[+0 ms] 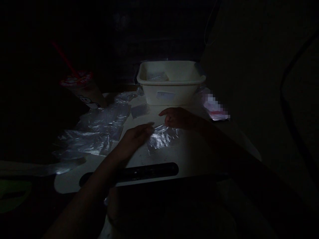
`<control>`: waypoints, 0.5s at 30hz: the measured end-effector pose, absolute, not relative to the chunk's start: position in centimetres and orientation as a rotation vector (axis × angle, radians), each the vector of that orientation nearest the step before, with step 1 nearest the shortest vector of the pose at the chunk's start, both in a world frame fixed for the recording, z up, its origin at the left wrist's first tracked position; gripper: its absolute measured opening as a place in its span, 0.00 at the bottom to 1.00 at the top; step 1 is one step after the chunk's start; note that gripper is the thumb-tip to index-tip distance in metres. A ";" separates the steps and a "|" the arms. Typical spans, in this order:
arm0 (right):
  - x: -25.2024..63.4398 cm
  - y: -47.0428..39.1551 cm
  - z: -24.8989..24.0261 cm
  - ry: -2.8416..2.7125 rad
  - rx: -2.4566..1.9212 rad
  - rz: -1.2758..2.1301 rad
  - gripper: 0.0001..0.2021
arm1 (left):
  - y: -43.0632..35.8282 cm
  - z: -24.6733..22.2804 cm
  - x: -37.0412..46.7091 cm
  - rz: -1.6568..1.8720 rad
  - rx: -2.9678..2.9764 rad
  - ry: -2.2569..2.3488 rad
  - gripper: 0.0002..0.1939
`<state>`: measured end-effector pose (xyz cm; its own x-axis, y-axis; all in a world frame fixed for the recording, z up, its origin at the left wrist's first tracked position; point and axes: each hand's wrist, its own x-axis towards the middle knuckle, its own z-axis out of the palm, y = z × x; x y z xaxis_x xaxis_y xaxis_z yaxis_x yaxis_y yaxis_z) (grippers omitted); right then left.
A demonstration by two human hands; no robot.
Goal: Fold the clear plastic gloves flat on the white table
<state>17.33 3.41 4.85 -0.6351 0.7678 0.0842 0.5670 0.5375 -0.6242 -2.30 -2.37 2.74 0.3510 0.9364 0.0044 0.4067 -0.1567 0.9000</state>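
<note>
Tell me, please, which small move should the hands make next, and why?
Perhaps the left hand should gently smooth the clear plastic film against the white tabletop: bright, uneven glints suggest creases, and the right hand is at its upper edge, seemingly able to steady it.

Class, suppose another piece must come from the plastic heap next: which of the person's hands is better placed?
Probably the left hand: both it and the right hand are at the shiny plastic piece, but the left is closer to the plastic heap.
</note>
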 end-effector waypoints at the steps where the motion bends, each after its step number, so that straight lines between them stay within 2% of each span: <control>1: 17.4 3.4 5.0 -2.417 -1.075 0.810 0.18 | -1.4 2.9 -2.2 0.723 1.663 1.137 0.17; 6: 17.9 3.9 5.0 -2.108 -1.144 0.965 0.20 | 1.8 2.7 -1.1 0.441 1.537 0.978 0.08; 11: 18.9 4.8 2.9 -1.371 -1.180 1.453 0.16 | 2.2 1.8 -0.4 0.765 1.215 1.023 0.06; 13: 19.1 5.0 2.0 -1.272 -1.161 1.582 0.18 | 2.2 1.6 -0.4 0.884 1.103 1.014 0.05; 15: 19.1 5.2 1.4 -1.323 -1.144 1.556 0.19 | 2.2 1.6 -0.4 0.899 1.046 0.995 0.05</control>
<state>19.05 5.25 1.43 -0.2911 0.9456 -0.1452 -0.0087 -0.1544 -0.9880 -0.39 2.24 1.64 0.2983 0.9305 -0.2128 -0.1174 0.2570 0.9592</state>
